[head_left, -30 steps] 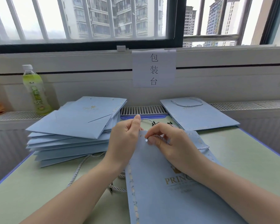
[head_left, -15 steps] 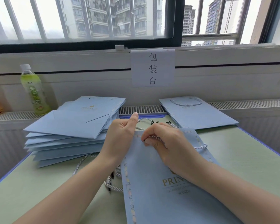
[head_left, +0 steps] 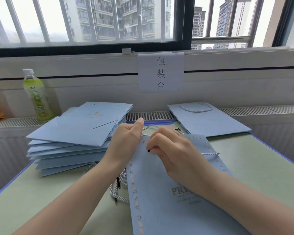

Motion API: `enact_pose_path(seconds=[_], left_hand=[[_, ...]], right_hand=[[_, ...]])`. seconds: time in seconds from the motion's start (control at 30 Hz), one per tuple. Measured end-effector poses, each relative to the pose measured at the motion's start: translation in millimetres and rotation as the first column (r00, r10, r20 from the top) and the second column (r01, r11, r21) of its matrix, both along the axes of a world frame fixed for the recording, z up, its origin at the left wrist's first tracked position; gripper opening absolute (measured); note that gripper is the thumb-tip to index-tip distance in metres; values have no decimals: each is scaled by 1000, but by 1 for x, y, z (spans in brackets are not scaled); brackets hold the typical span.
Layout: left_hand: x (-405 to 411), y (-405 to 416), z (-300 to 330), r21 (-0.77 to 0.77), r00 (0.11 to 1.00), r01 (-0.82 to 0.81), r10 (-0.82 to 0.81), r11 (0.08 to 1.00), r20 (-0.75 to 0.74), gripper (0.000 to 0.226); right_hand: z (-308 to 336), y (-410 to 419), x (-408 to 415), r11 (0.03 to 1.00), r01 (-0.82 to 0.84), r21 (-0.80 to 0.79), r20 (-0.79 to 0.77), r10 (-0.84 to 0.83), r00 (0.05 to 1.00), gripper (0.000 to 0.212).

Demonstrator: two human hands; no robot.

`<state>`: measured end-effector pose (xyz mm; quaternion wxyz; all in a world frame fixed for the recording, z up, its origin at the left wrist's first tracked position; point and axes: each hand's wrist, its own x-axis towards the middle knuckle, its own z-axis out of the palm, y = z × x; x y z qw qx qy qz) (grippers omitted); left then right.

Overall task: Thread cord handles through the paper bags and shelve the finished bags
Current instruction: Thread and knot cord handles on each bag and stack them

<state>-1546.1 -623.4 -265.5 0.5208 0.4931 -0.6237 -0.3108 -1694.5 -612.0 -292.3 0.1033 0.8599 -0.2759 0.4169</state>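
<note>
A: What is held, and where is the bag being worked on?

B: A light blue paper bag [head_left: 161, 200] is laid flat on the pale green table [head_left: 261, 167], its mouth edge turned toward the window. That edge is gripped by the left hand [head_left: 126, 141], fingers curled and thumb raised. The black tip of a twisted white cord [head_left: 210, 153] is pinched by the right hand [head_left: 175, 155] against the bag's face near the top. The rest of that cord is seen running out past the bag's right edge.

A: Are any containers seen, and is anything in them?

B: A plastic bottle [head_left: 36, 97] of green drink is stood on the sill ledge at the left. What is inside the flat bags cannot be told.

A: How are the edges and open room?

B: The table's blue rim is seen on both sides. Bare tabletop is left to the right of the bag and at the near left.

A: What else lies around, and what is in the way?

B: A stack of unthreaded bags [head_left: 71, 139] is piled just beside the left hand. A bundle of loose cords [head_left: 119, 187] is lain against the bag's left edge, partly under it. A finished bag [head_left: 209, 122] with its handle fitted is laid at the far right, overhanging the radiator grille [head_left: 149, 115]. A paper sign [head_left: 160, 72] is fixed to the wall below the window.
</note>
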Motion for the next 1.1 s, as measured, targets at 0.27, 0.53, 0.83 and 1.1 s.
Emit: enact_pose_path(seconds=[0.27, 0.53, 0.83, 1.1], left_hand=[[0, -2, 0, 19, 996, 75, -76, 997, 47, 50], [6, 1, 3, 25, 973, 228, -229, 973, 34, 28], [7, -1, 1, 41, 966, 258, -257, 965, -19, 52], [5, -2, 2, -25, 972, 231, -230, 973, 55, 43]], right_hand=[[-3, -5, -4, 973, -70, 219, 281, 6, 960, 8], [1, -5, -7, 958, 12, 285, 284, -96, 954, 5], [3, -3, -10, 899, 19, 437, 224, -129, 966, 9], [4, -3, -12, 923, 18, 384, 195, -100, 976, 8]])
